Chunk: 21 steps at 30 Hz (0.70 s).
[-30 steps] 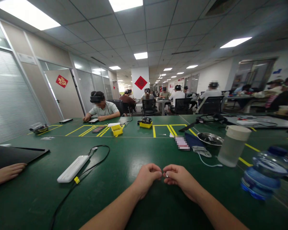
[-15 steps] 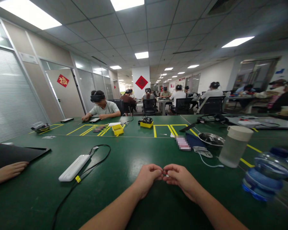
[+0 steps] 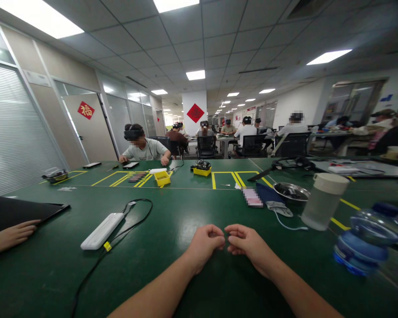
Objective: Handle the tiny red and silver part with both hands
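Note:
Just above the green table [image 3: 172,274], my left hand [image 3: 205,244] and my right hand [image 3: 247,244] face each other at the lower middle, with a narrow gap between their fingertips. On the left hand the thumb lies against the curled fingers, so it is closed. The right hand is curled the same way, thumb against fingers. Whatever either pinch holds, if anything, is hidden. Left of them lies a white power bank [image 3: 102,230] with a black cable [image 3: 126,232] bearing a yellow tag.
To the right stand a frosted cup [image 3: 325,203], a blue water bottle [image 3: 365,240] and a metal bowl [image 3: 292,193]. A phone [image 3: 252,197] lies nearer the middle. Another person's hand [image 3: 15,236] rests at the left edge. Yellow trays [image 3: 162,178] sit farther back.
My fingertips have drawn slightly apart. A tiny white bit that showed at my right fingers is no longer visible. The person across the table has shifted a hand to my right.

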Tool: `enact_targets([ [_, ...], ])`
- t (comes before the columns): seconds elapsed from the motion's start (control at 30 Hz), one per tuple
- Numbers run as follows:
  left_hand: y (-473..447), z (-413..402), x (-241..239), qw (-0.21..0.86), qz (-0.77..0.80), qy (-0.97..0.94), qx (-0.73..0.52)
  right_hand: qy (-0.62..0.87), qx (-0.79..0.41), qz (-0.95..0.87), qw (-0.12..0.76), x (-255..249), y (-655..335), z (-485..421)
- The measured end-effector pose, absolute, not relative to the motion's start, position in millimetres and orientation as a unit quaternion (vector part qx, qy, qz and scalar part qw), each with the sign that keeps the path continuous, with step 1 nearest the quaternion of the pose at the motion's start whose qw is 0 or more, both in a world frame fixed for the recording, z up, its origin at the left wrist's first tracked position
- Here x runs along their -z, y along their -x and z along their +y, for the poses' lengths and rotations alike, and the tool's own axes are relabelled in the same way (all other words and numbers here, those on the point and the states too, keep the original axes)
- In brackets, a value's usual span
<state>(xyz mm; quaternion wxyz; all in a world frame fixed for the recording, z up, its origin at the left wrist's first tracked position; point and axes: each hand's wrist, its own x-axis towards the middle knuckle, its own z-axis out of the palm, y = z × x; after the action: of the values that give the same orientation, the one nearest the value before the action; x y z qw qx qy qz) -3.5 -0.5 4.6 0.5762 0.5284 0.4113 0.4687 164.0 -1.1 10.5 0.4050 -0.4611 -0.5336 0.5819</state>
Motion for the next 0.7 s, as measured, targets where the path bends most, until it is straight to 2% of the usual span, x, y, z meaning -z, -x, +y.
enact_targets([
  [0.4, 8.3, 3.4, 1.5, 0.63, 0.384, -0.496, -0.458, 0.451, -0.619, -0.492, 0.413, -11.2, -164.2, 0.2],
  [0.7, 6.6, 3.7, 3.3, 0.624, 0.387, -0.499, -0.46, 0.452, -0.618, -0.495, 0.412, -9.8, -163.7, -0.1],
])
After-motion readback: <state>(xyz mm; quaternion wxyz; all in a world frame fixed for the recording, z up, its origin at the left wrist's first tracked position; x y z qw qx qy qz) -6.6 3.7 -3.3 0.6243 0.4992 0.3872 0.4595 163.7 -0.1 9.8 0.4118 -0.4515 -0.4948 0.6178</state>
